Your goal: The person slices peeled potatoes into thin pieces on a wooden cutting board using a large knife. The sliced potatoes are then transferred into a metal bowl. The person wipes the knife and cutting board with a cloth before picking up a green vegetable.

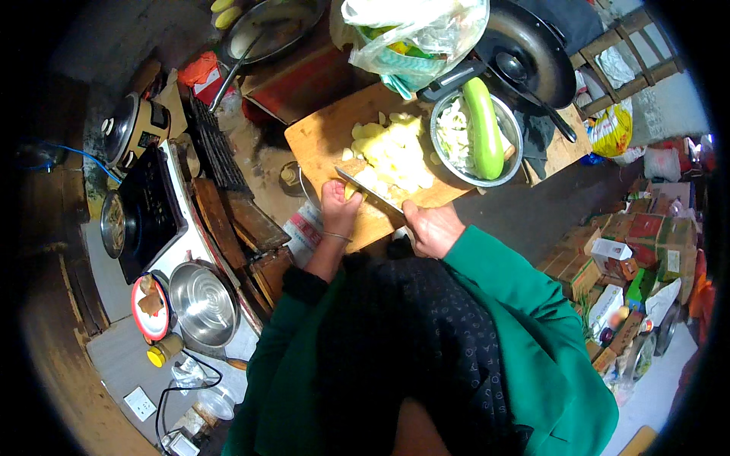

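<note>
My right hand (432, 227) is closed around the handle end of a kitchen knife (370, 192), whose blade points up and left over the wooden cutting board (319, 134). My left hand (340, 202) holds a small yellow piece (350, 191), seemingly potato, close beside the blade. A pile of pale yellow slices (393, 151) lies on the board beyond the knife. At the board's right stands a metal bowl (518, 139) with a long green gourd (483, 128) leaning over white-green cut pieces (454, 132).
Behind the board is a plastic bag (419, 34); a dark wok (539, 45) with a ladle stands at the upper right. On the left are an induction cooker (151, 211), a rice cooker (137, 131) and an empty steel basin (204, 302). Cardboard boxes (633, 233) are stacked at right.
</note>
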A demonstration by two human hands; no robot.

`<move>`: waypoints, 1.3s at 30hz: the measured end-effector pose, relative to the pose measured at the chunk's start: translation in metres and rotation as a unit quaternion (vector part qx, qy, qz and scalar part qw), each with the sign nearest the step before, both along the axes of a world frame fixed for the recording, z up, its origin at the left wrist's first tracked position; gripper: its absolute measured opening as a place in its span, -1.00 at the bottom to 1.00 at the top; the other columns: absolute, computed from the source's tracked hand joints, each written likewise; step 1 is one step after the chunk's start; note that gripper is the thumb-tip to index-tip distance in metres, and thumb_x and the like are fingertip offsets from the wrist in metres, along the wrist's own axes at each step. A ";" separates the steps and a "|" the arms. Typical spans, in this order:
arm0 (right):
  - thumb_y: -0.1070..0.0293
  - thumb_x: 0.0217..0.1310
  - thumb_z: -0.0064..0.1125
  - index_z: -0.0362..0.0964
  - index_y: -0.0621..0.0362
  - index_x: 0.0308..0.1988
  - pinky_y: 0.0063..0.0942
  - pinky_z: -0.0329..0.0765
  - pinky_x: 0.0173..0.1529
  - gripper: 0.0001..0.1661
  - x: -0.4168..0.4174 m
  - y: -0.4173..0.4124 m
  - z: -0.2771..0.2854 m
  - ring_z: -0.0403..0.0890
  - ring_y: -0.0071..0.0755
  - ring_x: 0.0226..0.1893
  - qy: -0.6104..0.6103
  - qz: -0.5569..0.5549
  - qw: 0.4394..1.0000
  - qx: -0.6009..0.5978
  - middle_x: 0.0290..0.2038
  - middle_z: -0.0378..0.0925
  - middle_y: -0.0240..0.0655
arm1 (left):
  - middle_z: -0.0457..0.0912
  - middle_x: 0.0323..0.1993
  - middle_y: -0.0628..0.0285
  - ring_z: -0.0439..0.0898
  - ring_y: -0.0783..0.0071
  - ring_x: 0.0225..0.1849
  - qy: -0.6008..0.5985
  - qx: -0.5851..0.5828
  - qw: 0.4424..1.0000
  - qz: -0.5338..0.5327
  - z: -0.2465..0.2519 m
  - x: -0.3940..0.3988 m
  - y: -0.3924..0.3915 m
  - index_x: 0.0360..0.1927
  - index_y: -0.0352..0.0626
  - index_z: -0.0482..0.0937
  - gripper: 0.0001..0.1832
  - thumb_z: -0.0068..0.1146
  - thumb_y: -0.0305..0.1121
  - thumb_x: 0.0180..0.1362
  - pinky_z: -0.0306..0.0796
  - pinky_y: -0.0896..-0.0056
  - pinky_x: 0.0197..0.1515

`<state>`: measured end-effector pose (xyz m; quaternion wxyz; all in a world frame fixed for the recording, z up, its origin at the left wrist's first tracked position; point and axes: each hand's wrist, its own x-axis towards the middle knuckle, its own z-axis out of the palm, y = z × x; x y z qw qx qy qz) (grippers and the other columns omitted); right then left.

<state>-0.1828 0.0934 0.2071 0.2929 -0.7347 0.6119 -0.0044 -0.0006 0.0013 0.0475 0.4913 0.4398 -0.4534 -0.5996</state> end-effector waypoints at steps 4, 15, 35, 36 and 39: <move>0.52 -0.13 0.11 0.15 0.29 -0.19 0.00 0.48 -0.36 -0.58 -0.001 0.000 -0.009 0.59 0.22 -0.43 0.001 0.006 1.000 0.011 -0.53 0.53 0.04 | 0.39 -0.20 0.22 0.43 0.56 -0.16 0.069 0.052 0.996 -0.007 0.015 -0.002 0.005 -0.13 -0.26 0.28 -0.57 0.15 -0.68 -0.09 0.39 0.56 -0.05; 0.51 -0.14 0.12 0.16 0.31 -0.16 0.01 0.48 -0.36 -0.54 0.001 0.002 -0.009 0.58 0.22 -0.42 0.002 0.004 1.000 -0.002 -0.52 0.53 0.04 | 0.37 -0.25 0.26 0.43 0.58 -0.25 0.022 0.023 0.999 0.006 0.003 -0.001 0.002 -0.13 -0.26 0.28 -0.56 0.16 -0.68 -0.10 0.41 0.58 -0.13; 0.51 -0.11 0.11 0.16 0.29 -0.20 -0.01 0.49 -0.37 -0.60 -0.007 0.006 -0.012 0.57 0.21 -0.45 -0.009 -0.007 1.000 -0.023 -0.55 0.52 0.04 | 0.40 -0.26 0.28 0.44 0.61 -0.27 0.004 0.066 0.998 0.000 0.019 -0.001 0.004 -0.15 -0.24 0.30 -0.59 0.16 -0.66 -0.09 0.42 0.61 -0.16; 0.51 -0.10 0.11 0.16 0.29 -0.20 -0.01 0.49 -0.37 -0.60 -0.008 0.005 -0.007 0.58 0.21 -0.45 -0.013 -0.007 1.000 -0.027 -0.55 0.52 0.03 | 0.40 -0.26 0.27 0.44 0.61 -0.27 -0.004 0.060 0.998 0.003 0.017 -0.001 0.004 -0.15 -0.24 0.30 -0.59 0.16 -0.67 -0.09 0.42 0.61 -0.16; 0.48 -0.08 0.09 0.14 0.26 -0.22 0.02 0.45 -0.39 -0.63 -0.008 0.007 0.006 0.54 0.25 -0.47 -0.019 -0.001 0.999 -0.030 -0.57 0.49 0.05 | 0.41 -0.25 0.26 0.45 0.60 -0.25 0.002 0.060 0.998 0.001 0.013 0.001 0.004 -0.14 -0.24 0.29 -0.57 0.16 -0.67 -0.10 0.42 0.60 -0.14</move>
